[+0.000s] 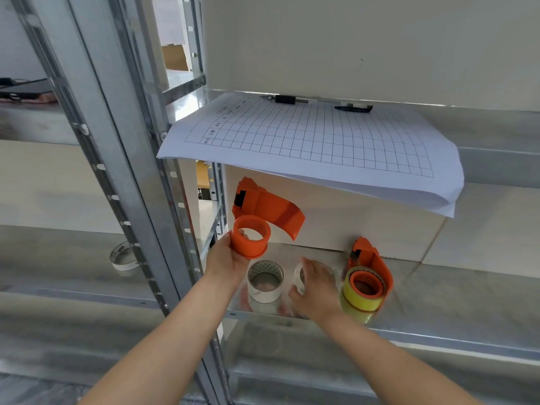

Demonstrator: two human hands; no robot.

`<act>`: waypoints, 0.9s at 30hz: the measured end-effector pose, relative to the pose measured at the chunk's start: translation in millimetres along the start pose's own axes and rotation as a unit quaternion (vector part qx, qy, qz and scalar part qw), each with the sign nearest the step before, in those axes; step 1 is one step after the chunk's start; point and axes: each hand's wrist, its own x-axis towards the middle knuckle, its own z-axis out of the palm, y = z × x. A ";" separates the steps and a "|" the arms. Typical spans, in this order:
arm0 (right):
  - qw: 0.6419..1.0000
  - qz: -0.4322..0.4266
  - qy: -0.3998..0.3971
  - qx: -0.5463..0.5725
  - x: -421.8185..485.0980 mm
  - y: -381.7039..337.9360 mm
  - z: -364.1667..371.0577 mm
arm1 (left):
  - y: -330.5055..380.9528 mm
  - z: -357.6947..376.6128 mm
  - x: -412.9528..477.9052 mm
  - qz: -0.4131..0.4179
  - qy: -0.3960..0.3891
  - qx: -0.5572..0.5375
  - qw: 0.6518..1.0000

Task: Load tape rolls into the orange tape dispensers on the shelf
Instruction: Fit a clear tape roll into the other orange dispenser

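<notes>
My left hand [226,257] holds an empty orange tape dispenser [264,211] up above the metal shelf [423,305], gripping its round hub with the curved guard pointing right. My right hand [317,287] is down on the shelf, fingers wrapped around a clear tape roll [299,277] that it mostly hides. A white-cored clear tape roll [265,283] stands between my hands. On the right stands a second orange dispenser [369,263] with a yellow tape roll [362,296] on its hub.
A gridded paper form [306,141] overhangs the upper shelf right above the dispensers, with two pens [287,99] behind it. A grey upright post [128,176] runs down the left. Another tape roll [122,256] lies on the neighbouring shelf at left.
</notes>
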 end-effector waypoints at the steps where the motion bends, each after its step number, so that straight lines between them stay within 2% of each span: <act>1: 0.999 0.023 -0.025 -0.009 -0.2 4.9 -1.0 | -0.5 0.0 -0.4 -0.004 -0.002 0.003 1.000; 4: 0.994 0.056 -0.077 -0.059 -2.0 10.6 1.1 | -0.9 0.1 -1.7 -0.014 -0.006 0.013 1.000; 7: 0.994 0.070 -0.061 -0.049 -1.4 8.5 1.1 | 0.6 -0.8 -1.6 -0.017 -0.001 -0.003 1.000; 9: 0.995 0.087 -0.026 0.043 0.9 6.9 -5.1 | 1.6 -1.5 -2.1 -0.018 0.001 -0.018 1.000; 12: 0.970 0.097 0.051 0.216 6.7 0.2 -22.6 | 1.8 -1.0 -3.1 -0.018 -0.002 -0.024 1.000; 16: 0.924 0.093 0.163 0.332 16.4 -19.2 -58.3 | 3.2 -3.2 -1.2 0.003 0.006 0.003 1.000; 20: 0.883 0.044 0.212 0.417 15.8 -38.7 -85.7 | 3.2 -3.8 -2.4 0.028 0.013 0.050 0.998; 23: 0.876 0.007 0.200 0.440 10.2 -53.2 -93.3 | -1.5 -1.2 -7.0 0.023 0.005 0.081 0.996; 27: 0.893 -0.047 0.115 0.433 2.2 -71.0 -88.8 | -7.2 8.6 -13.4 0.007 -0.047 0.094 0.994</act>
